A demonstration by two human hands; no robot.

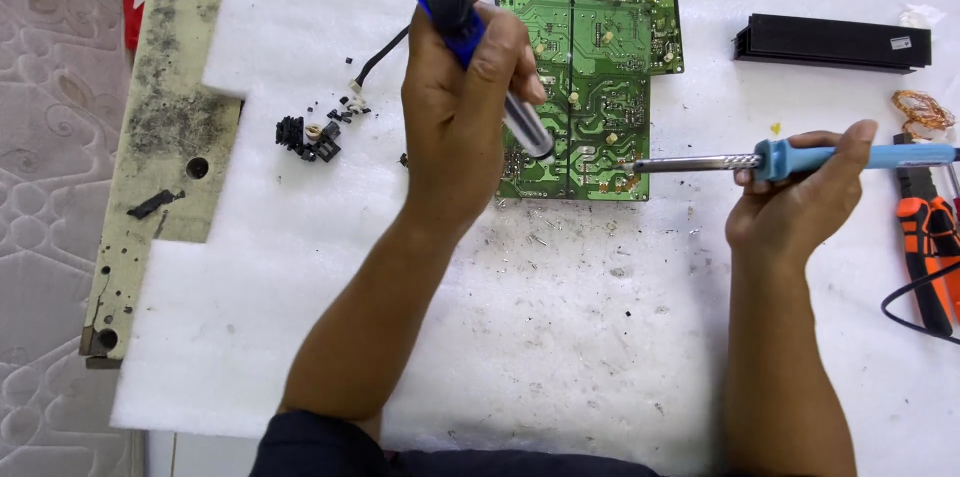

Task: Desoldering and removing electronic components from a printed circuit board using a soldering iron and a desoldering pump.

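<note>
Head view: a blue desoldering pump [455,12] was gripped in the left hand [462,107], nozzle over the stiff, fragile green circuit board [600,37]; a soldering iron [800,159], clasped at its insulated handle by the right hand [800,202], touched the board's edge.

One head-worn camera, looking almost straight down at the worktop [560,337].

There is only this one view, so no second view shares any part of the scene. The camera sits above the person's own arms, which enter from the bottom edge, and it faces forward and down. It is near: the white foam sheet [300,317] on the worktop fills most of the picture. The green circuit board [600,37] lies at the upper middle, the left hand [460,107] and right hand [790,207] at the centre and right. A patterned floor [50,137] shows along the left edge.
</note>
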